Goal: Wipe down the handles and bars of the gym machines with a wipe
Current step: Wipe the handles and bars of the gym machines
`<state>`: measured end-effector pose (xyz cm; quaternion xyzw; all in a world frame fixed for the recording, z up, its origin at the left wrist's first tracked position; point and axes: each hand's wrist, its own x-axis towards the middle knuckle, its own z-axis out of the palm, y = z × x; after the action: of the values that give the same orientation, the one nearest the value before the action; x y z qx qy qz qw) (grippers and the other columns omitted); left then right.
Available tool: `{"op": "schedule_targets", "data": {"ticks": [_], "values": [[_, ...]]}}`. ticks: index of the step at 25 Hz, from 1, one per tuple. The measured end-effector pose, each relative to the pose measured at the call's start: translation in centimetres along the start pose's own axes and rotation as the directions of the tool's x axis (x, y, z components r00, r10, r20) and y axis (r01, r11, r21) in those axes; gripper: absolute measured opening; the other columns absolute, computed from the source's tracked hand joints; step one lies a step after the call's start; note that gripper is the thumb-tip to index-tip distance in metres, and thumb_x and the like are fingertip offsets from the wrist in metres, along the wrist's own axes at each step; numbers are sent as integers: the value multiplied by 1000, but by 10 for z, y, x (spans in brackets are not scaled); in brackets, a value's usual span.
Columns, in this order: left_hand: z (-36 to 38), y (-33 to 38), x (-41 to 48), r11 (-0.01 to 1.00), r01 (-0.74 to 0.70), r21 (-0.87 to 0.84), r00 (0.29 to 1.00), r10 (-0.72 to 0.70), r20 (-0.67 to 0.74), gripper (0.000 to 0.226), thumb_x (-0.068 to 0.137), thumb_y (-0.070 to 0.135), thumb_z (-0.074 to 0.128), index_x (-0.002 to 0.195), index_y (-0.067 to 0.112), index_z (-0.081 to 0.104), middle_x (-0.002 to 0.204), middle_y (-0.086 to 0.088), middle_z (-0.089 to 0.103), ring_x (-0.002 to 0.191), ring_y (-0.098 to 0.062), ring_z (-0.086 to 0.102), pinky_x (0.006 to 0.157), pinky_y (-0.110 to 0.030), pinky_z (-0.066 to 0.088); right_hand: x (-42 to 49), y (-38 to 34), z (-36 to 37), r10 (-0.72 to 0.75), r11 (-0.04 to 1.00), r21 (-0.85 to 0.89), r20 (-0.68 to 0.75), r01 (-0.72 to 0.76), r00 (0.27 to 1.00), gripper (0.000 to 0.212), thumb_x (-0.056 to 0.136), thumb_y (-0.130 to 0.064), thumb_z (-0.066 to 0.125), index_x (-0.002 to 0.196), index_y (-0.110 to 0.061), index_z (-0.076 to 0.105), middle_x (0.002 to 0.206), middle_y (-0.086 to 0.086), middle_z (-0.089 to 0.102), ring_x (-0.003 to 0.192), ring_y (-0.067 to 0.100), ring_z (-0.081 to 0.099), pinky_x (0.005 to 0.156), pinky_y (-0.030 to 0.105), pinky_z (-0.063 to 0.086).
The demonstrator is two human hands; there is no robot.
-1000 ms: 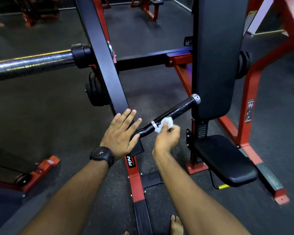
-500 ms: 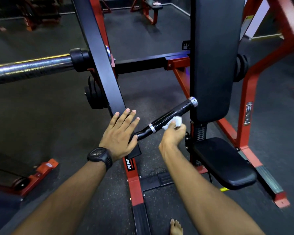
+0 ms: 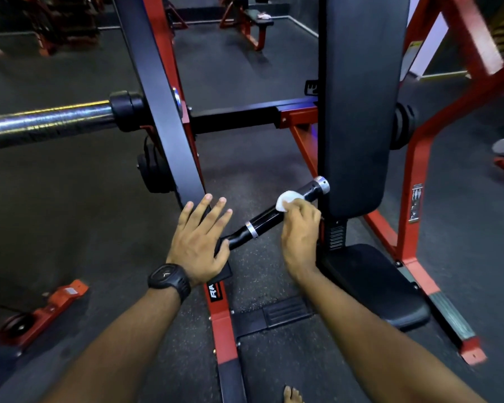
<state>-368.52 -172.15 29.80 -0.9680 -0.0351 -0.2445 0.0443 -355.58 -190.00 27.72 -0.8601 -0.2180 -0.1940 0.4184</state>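
The left grip (image 3: 200, 242) stays flat, fingers straight, on the black beam (image 3: 157, 97). The right grip (image 3: 300, 231), pinching the wipe (image 3: 285, 199), has slid up the handle (image 3: 262, 223) toward its chrome cap, beside the back pad (image 3: 358, 97). Dark rubber floor (image 3: 259, 175) lies beneath. A chrome bar (image 3: 47, 120) juts left, and a red bench (image 3: 253, 18) stands far back.

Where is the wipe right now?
Head view, right of centre: the right hand holds the wipe on the black handle, near its silver end.
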Motion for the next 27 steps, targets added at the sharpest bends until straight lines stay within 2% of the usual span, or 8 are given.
{"op": "schedule_targets", "data": {"ticks": [5,8,11,15,17,21,24,27], "values": [[2,-1,-1,1000,-18,20,1000,18,-3,58,80,35,51,133,12,59,146,-6,49,141,-31,33,119,-47,12,22,13,-16,-252,948,-161,151,275,956,22,87,-1,55,103,-6,68,109,12,63,108,26,51,96,43,48],[-1,-2,0,999,-24,44,1000,24,2,58,80,35,51,132,11,60,146,-6,49,141,-31,33,120,-47,12,28,12,-18,-565,728,-187,381,659,732,29,80,2,59,106,-7,67,109,9,65,105,28,60,91,38,52],[1,-1,-1,999,-21,34,1000,21,5,57,80,34,51,132,11,60,145,-6,50,141,-31,33,120,-47,11,35,21,-18,-386,851,-227,342,474,857,26,94,-10,51,116,-11,64,117,6,61,113,21,54,99,35,44],[-1,-2,0,999,-26,46,1000,25,16,57,80,35,51,131,11,61,145,-7,50,141,-32,34,120,-47,12,49,22,-30,-499,737,-228,452,636,739,31,87,-4,56,117,-8,64,120,8,62,114,23,57,93,33,50],[0,-2,0,999,-25,38,1000,25,13,57,80,35,50,131,11,61,145,-7,50,141,-32,34,120,-48,12,59,22,-39,-332,834,-291,413,468,848,33,86,-1,60,116,-13,63,121,3,59,115,21,55,89,34,50],[-1,-2,0,999,-31,44,999,30,21,57,80,35,50,131,12,61,144,-6,51,141,-32,34,119,-48,13,58,29,-44,-439,773,-275,420,572,795,36,81,1,67,117,-5,64,120,11,63,113,28,60,83,34,54],[1,-2,0,999,-29,35,999,29,16,57,79,35,50,130,12,62,143,-6,52,141,-32,34,119,-48,11,61,26,-46,-246,879,-327,309,346,919,34,87,-3,61,121,-8,61,128,10,58,120,27,54,91,38,51],[-1,-2,0,998,-34,46,999,33,21,57,79,35,49,129,12,63,142,-6,53,140,-32,35,119,-48,12,50,36,-36,-434,775,-290,402,561,806,33,88,-5,60,121,-4,61,127,11,59,120,27,55,88,38,54]]}}
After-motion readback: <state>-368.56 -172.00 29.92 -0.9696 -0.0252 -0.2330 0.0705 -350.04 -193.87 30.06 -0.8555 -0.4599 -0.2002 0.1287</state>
